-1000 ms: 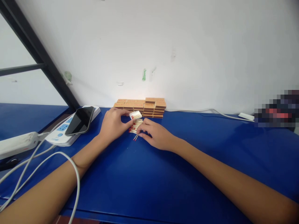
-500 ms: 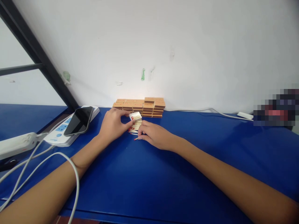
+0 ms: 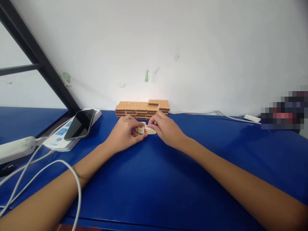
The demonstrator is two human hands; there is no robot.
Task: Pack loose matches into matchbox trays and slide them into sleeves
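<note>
A small bunch of red-tipped matchsticks (image 3: 141, 130) lies on the blue table (image 3: 154, 179) between my two hands. My left hand (image 3: 124, 133) is curled around the bunch's left side, fingers pressed on the red tips. From the right, my right hand (image 3: 165, 127) pinches the wooden ends with its fingertips. Behind both hands, a stack of tan matchboxes (image 3: 142, 109) stands against the white wall. The white matchbox tray is hidden behind my hands.
A black phone (image 3: 80, 123) rests on a white power strip (image 3: 63, 138) at the left. White cables (image 3: 48, 166) loop over my left forearm. A black metal frame (image 3: 40, 61) rises at the left; a thin white cable (image 3: 216, 114) runs along the wall at the right.
Both hands closed in on the matchsticks, gathering them into one bunch nearer the matchbox stack. The stray match by my right hand is gone from the table, and the white tray went out of sight.
</note>
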